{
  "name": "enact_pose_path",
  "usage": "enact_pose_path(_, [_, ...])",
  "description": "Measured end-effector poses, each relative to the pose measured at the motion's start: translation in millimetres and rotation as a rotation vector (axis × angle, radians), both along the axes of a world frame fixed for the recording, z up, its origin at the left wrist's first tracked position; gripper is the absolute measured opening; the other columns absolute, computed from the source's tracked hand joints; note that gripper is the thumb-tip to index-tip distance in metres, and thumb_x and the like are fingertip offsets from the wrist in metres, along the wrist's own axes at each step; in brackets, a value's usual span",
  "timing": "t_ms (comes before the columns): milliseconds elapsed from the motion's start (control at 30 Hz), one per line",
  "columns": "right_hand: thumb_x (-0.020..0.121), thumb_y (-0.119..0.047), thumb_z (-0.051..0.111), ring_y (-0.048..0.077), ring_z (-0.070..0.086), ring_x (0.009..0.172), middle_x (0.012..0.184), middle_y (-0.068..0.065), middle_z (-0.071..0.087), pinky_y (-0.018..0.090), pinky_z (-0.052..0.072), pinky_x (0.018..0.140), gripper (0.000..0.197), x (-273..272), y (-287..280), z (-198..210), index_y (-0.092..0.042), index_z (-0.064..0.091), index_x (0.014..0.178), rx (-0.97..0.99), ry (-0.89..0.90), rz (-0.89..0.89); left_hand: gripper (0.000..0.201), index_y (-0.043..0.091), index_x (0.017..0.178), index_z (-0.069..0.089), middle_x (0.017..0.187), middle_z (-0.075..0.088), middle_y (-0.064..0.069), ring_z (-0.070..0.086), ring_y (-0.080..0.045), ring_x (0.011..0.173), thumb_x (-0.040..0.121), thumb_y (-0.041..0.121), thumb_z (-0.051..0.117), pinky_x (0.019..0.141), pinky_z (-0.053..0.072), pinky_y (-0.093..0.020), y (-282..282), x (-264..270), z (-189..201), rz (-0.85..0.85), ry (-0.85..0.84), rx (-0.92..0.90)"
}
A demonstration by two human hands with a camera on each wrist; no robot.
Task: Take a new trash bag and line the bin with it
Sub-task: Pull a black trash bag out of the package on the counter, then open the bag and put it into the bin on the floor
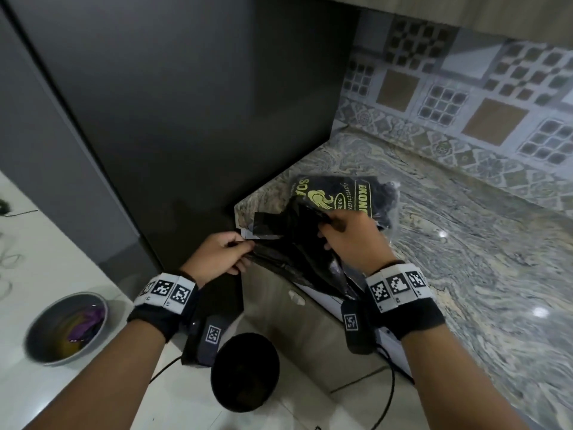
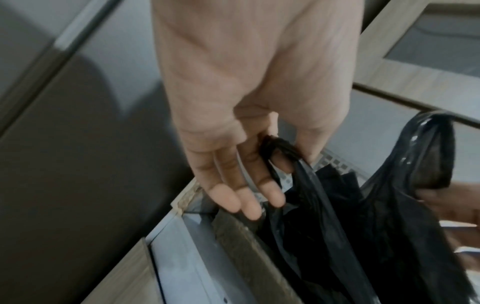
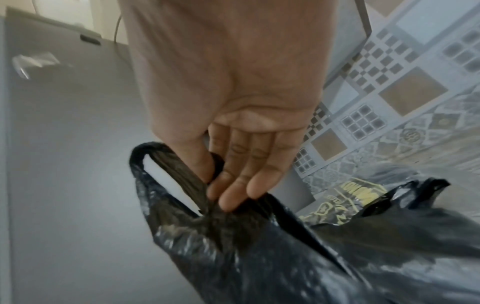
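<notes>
**Bag held at counter edge, bin low in frame beneath the hands**

Head view: the trash bag (image 1: 297, 243) hangs between both hands at centre frame, over the counter (image 1: 465, 243) corner. The left hand (image 1: 217, 256) pinches one end at centre left; the right hand (image 1: 350, 240) grips the other end, slightly higher and further right. The bag's stretch runs left to right, tilted up toward the right hand, with the loose body sagging down to lower right. The bin (image 1: 245, 372) sits on the floor at lower centre, directly below the gap between the wrists and well apart from the bag; the left wrist looks a bit nearer to it. The bin is dark, round and open-topped, and I see no liner on its rim. The pack of bags (image 1: 338, 197) lies on the counter just above the right hand. A grey bowl (image 1: 66, 327) sits at lower left.

Left wrist view: thumb and fingers (image 2: 270, 191) are curled around a twisted handle strip. The bag is thin, black and crumpled, and a second handle loop shows at upper right.

Right wrist view: the fingers (image 3: 233, 197) pinch the base of a handle loop, which arches up to the left. The film is glossy, wrinkled and semi-sheer. The mouth is not yet spread, I judge.
</notes>
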State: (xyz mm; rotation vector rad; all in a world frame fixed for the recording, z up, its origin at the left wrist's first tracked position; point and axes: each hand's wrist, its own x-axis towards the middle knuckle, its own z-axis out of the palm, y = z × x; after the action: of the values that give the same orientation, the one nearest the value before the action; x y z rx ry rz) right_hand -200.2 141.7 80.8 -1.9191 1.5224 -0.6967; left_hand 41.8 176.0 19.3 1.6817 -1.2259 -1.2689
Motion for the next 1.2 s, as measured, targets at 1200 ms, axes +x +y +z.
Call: enact_pose_path(1200, [0.087,-0.039,0.058,0.02,0.059,0.08,0.103,0.003,0.06,0.031,0.046,0.068,0.025,89.8,67.7,-47.8,-0.016,0.061,0.096,-0.222,-0.028,0.356,0.014,0.011,0.076,0.063,0.064,0.066,-0.005,0.064,-0.016,0.056,0.084,0.022,0.065,0.058,0.052,-0.033,218.2,35.3,32.5,0.657,-0.331,-0.325])
